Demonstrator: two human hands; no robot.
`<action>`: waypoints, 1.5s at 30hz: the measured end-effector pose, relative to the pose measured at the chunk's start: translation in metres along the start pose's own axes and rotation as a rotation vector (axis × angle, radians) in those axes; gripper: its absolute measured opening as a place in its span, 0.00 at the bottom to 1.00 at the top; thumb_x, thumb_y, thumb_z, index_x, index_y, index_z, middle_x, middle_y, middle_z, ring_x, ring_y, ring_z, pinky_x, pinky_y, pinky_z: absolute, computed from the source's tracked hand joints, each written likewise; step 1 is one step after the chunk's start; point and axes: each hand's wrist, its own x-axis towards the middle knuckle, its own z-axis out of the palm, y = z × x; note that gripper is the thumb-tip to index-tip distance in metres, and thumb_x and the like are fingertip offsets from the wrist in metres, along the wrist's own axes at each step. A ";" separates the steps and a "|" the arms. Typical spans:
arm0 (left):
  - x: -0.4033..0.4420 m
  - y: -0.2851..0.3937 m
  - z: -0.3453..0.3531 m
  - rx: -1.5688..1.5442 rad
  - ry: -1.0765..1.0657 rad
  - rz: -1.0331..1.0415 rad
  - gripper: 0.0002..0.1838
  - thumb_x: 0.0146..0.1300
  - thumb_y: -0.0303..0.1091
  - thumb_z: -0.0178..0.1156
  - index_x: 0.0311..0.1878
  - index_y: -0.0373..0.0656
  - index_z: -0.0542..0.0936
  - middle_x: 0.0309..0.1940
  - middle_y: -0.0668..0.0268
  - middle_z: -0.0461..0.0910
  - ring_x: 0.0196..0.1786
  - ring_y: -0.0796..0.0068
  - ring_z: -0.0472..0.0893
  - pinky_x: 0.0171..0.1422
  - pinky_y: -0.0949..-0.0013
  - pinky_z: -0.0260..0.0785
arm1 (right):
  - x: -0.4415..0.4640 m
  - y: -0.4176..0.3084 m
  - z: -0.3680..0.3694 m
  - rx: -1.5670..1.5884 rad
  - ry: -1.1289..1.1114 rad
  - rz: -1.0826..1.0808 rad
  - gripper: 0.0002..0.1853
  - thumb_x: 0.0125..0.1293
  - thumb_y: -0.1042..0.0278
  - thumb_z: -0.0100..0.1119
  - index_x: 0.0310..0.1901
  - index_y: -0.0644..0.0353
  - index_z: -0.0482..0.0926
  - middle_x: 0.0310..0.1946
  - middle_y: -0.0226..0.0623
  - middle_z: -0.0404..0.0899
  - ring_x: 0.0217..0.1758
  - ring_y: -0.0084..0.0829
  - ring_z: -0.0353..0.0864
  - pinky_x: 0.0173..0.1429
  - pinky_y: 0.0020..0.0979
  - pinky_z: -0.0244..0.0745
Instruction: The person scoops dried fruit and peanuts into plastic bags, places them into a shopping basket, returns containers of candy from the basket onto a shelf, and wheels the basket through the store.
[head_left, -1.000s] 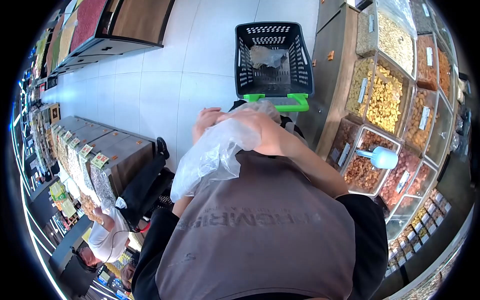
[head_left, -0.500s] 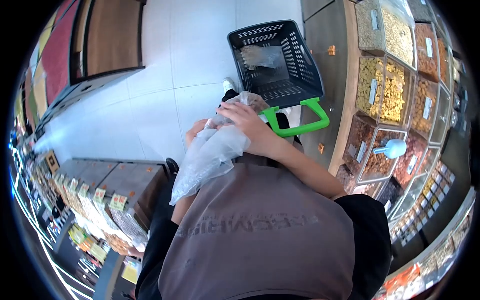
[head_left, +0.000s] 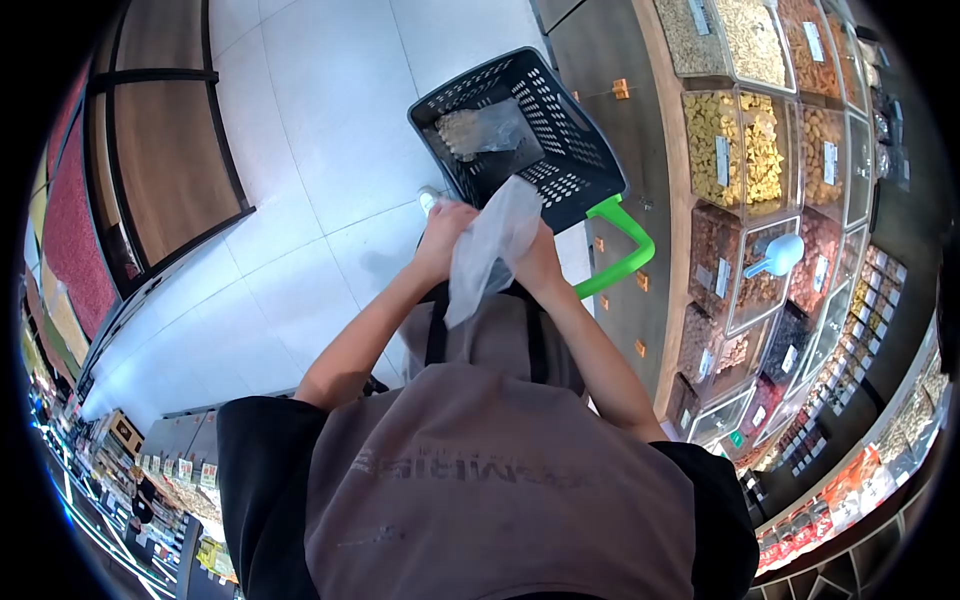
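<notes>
A translucent plastic bag [head_left: 493,242] is stretched between my hands in front of the apron, its loose end hanging toward me. My left hand [head_left: 447,238] grips its left side, fingers curled. On the other side my right hand [head_left: 538,262] holds it, with its fingertips mostly hidden behind the plastic. Whatever the bag contains is out of sight. Just beyond my hands, a black shopping basket [head_left: 575,172] with a green handle [head_left: 637,255] holds another clear bag [head_left: 480,130] with pale contents.
To the right, clear bins of dried goods [head_left: 738,150] line a wooden-edged shelf, with a light blue scoop [head_left: 774,256] on one. A wooden display unit [head_left: 170,150] stands at the left on the tiled floor [head_left: 330,130].
My hands have moved apart, and the bag now hangs between them instead of bunched under my right hand. The view has shifted; the basket handle sits right of my right hand.
</notes>
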 end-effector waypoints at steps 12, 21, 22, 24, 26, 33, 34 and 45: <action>0.125 -0.217 0.132 0.578 -0.279 -0.097 0.24 0.49 0.45 0.65 0.51 0.48 0.82 0.47 0.58 0.83 0.61 0.55 0.76 0.68 0.51 0.65 | 0.083 0.269 0.077 -0.335 -0.271 0.390 0.14 0.59 0.64 0.66 0.45 0.60 0.82 0.37 0.55 0.84 0.44 0.55 0.84 0.47 0.50 0.79; 0.166 -0.327 0.165 0.520 -0.410 -0.610 0.23 0.47 0.49 0.69 0.46 0.49 0.85 0.43 0.55 0.86 0.51 0.51 0.84 0.59 0.47 0.74 | 0.122 0.415 0.172 -0.468 -0.618 0.513 0.16 0.61 0.62 0.63 0.46 0.64 0.83 0.47 0.57 0.83 0.51 0.51 0.84 0.55 0.45 0.80; 0.167 -0.332 0.170 0.516 -0.413 -0.633 0.23 0.47 0.49 0.69 0.46 0.49 0.85 0.43 0.55 0.86 0.51 0.51 0.84 0.59 0.47 0.74 | 0.112 0.435 0.180 -0.507 -0.508 0.439 0.16 0.61 0.61 0.63 0.45 0.64 0.83 0.48 0.57 0.83 0.53 0.51 0.84 0.56 0.44 0.80; 0.171 -0.329 0.179 0.530 -0.463 -0.613 0.18 0.52 0.43 0.64 0.43 0.44 0.84 0.43 0.52 0.85 0.51 0.49 0.84 0.59 0.50 0.75 | 0.099 0.469 0.188 -0.428 -0.549 0.490 0.16 0.62 0.61 0.62 0.47 0.63 0.83 0.51 0.55 0.82 0.56 0.51 0.82 0.58 0.44 0.78; 0.167 -0.329 0.183 0.464 -0.528 -0.587 0.14 0.58 0.36 0.59 0.42 0.39 0.83 0.43 0.48 0.84 0.52 0.47 0.83 0.59 0.53 0.75 | 0.105 0.459 0.174 -0.383 -0.606 0.572 0.15 0.62 0.64 0.62 0.46 0.63 0.83 0.50 0.56 0.82 0.56 0.52 0.81 0.59 0.44 0.78; 0.143 -0.223 0.185 0.326 -0.612 -0.584 0.17 0.64 0.40 0.54 0.49 0.39 0.82 0.50 0.49 0.84 0.53 0.50 0.84 0.58 0.52 0.77 | 0.120 0.385 0.084 -0.425 -0.728 0.669 0.16 0.59 0.68 0.61 0.47 0.67 0.79 0.49 0.60 0.80 0.58 0.55 0.78 0.62 0.49 0.74; 0.132 -0.203 0.195 0.294 -0.639 -0.536 0.17 0.64 0.40 0.53 0.47 0.40 0.83 0.49 0.51 0.84 0.53 0.50 0.83 0.58 0.52 0.77 | 0.114 0.379 0.074 -0.445 -0.632 0.636 0.12 0.58 0.68 0.62 0.41 0.66 0.80 0.43 0.58 0.82 0.53 0.54 0.81 0.57 0.48 0.76; 0.043 0.068 0.157 -0.067 -0.446 -0.141 0.29 0.62 0.48 0.63 0.59 0.38 0.71 0.34 0.44 0.83 0.41 0.45 0.84 0.48 0.49 0.75 | 0.107 0.147 -0.078 -0.342 -0.199 0.351 0.12 0.63 0.61 0.63 0.36 0.65 0.80 0.34 0.54 0.83 0.43 0.54 0.83 0.47 0.46 0.77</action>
